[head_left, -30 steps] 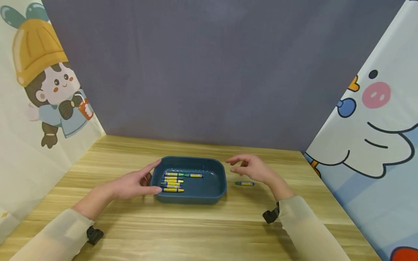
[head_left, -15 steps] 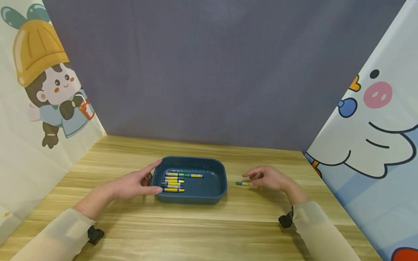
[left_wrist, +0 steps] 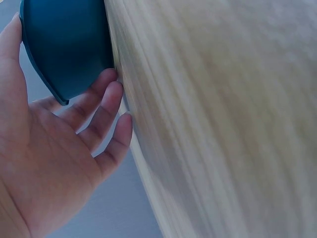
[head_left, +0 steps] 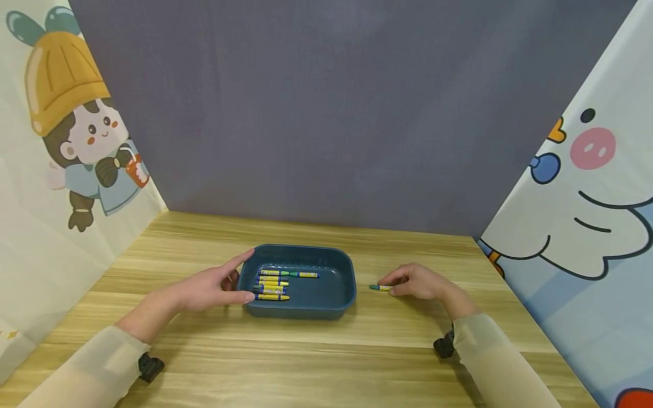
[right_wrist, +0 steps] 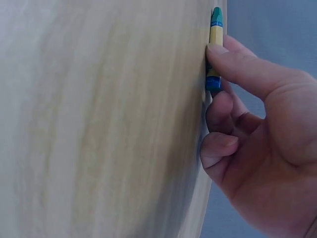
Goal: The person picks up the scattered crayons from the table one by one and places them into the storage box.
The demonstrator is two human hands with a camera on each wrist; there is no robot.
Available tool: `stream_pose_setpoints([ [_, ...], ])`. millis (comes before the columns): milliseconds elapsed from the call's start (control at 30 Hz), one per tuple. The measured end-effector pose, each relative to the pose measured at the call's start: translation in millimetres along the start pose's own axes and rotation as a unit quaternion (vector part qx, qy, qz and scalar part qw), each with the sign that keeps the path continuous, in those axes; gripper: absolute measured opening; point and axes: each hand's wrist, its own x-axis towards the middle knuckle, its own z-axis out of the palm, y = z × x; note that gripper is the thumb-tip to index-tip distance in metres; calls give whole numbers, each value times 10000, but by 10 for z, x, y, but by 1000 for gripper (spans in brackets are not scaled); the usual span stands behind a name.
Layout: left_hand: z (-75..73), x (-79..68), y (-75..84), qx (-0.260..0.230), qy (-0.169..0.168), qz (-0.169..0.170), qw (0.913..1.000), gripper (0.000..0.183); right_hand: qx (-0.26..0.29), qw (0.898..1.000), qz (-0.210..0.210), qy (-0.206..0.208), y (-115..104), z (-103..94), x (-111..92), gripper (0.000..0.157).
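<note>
A dark blue plastic box (head_left: 311, 311) sits on the table, with several crayons (head_left: 271, 281) in yellow wrappers lying inside, mostly towards its left. My left hand (head_left: 204, 290) holds the box's left end, thumb on the near side and index finger at the far corner; in the left wrist view the other fingers (left_wrist: 101, 116) reach along the box's end near the tabletop. Right of the box, my right hand (head_left: 420, 282) pinches a green crayon (right_wrist: 216, 33) between thumb and forefinger. That crayon lies level, close to the wood, its green tip pointing left.
A wood-grain table (head_left: 306, 362) spreads around the box. Behind it stands a grey panel (head_left: 326, 124). Printed cartoon sheets flank it, a child figure (head_left: 97, 136) on the left and a white animal (head_left: 571, 209) on the right.
My right hand has moved right and down from beside the box's rim to the green crayon, and its thumb and forefinger have closed on it. The left hand and box stay put.
</note>
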Motion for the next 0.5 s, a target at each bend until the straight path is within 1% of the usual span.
stream_pose_setpoints([
  [133, 4, -1, -4, -10, -2, 4, 10000, 107, -73, 9999, 87, 89, -5, 10, -8, 23],
  [300, 9, 5, -6, 31, 20, 4, 10000, 107, -32, 9990, 295, 335, -29, -8, -8, 26],
  [433, 8, 8, -11, 57, 46, 11, 10000, 107, -32, 9976, 314, 619, -112, -50, 18, 28],
  [500, 6, 9, -13, 65, 59, 9, 10000, 107, -112, 9970, 232, 734, -180, -70, 43, 28],
])
